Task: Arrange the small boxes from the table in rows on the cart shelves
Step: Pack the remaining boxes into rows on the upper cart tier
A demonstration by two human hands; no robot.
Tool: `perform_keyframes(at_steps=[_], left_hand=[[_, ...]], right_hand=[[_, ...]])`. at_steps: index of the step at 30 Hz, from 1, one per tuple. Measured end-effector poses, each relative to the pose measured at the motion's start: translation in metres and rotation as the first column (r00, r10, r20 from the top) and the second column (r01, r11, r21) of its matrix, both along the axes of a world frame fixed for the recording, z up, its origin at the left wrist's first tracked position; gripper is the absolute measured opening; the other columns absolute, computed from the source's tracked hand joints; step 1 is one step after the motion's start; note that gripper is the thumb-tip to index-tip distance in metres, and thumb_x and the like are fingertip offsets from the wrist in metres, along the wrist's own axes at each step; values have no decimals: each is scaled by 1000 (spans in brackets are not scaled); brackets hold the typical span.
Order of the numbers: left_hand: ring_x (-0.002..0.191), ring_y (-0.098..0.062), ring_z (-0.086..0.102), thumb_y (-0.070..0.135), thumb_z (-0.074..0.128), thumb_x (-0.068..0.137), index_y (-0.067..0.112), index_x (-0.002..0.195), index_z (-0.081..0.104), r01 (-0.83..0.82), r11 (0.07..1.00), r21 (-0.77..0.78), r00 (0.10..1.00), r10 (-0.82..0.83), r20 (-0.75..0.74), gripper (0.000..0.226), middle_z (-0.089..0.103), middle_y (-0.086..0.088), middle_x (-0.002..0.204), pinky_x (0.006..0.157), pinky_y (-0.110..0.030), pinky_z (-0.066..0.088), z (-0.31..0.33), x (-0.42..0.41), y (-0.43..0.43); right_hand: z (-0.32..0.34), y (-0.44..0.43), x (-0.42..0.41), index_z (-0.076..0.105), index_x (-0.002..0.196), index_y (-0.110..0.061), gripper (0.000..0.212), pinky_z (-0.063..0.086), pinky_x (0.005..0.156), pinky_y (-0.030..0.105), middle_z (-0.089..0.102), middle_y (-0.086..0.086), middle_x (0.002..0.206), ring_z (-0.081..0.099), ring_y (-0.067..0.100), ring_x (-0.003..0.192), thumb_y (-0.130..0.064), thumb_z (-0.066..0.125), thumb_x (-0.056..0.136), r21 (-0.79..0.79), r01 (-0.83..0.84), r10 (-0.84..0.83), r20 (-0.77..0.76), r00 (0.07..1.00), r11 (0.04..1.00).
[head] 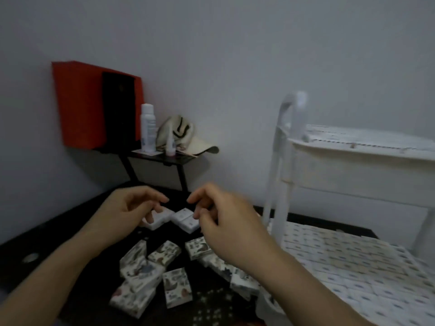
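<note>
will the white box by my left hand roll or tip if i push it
The white box looks flat-sided and lies flat, so it should slide rather than roll or tip. Small and seemingly cardboard, it's probably light and crushable.

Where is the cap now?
In the head view, the cap lies left of centre on the small black stand, just right of the white bottle.

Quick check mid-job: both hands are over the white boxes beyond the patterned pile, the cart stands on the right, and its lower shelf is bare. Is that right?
Not quite. The head view shows the lower shelf of the cart covered with rows of small boxes, not bare. The rest stands: the left hand and right hand are over the white boxes, and the cart is on the right.
</note>
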State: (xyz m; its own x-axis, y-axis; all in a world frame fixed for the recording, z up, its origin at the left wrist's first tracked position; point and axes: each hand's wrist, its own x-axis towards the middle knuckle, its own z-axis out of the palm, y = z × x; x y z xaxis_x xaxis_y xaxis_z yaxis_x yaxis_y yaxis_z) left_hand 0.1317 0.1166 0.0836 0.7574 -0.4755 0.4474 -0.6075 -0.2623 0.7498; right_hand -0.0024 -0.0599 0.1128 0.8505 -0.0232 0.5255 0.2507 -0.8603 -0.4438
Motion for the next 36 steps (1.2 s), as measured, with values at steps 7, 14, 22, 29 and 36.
perform_keyframes(at_steps=[7,14,22,29,36], left_hand=[[99,-8,63,1,56,91,25,98,72,-342,924,168,935,353,-38,30,69,6,106,85,-16,45,-117,108,62],[125,-26,49,30,59,93,10,136,51,-556,790,258,818,576,-1,48,56,-10,134,101,-40,43,-158,179,45],[142,-28,20,66,47,88,29,134,54,-535,644,546,764,646,-13,60,40,-2,150,111,-46,20,-168,214,29],[95,-15,62,31,72,82,34,117,62,-481,843,242,851,515,-99,36,69,4,106,89,-36,49,-160,192,29],[94,-5,64,-1,64,87,35,117,65,-296,949,-111,917,249,-313,47,65,7,109,76,-27,59,-111,151,32]], right_hand=[[-81,-12,153,51,131,-12,42,45,93,37,54,11,132,51,30,120,-27,51,92,-213,352,-412,-459,787,911],[-125,-41,228,17,153,-11,63,25,114,48,20,14,157,17,37,143,-45,28,102,-325,305,-445,-701,558,895],[-136,-49,249,34,140,-8,61,42,102,40,47,13,138,42,30,129,-39,59,93,-245,306,-389,-654,649,920],[-137,-43,237,36,135,-24,69,49,86,32,47,9,125,57,26,106,-26,77,79,-100,278,-289,-516,806,955],[-100,-29,196,53,105,-30,41,58,74,37,64,-2,97,64,15,83,-13,76,77,260,155,-55,-355,933,953]])
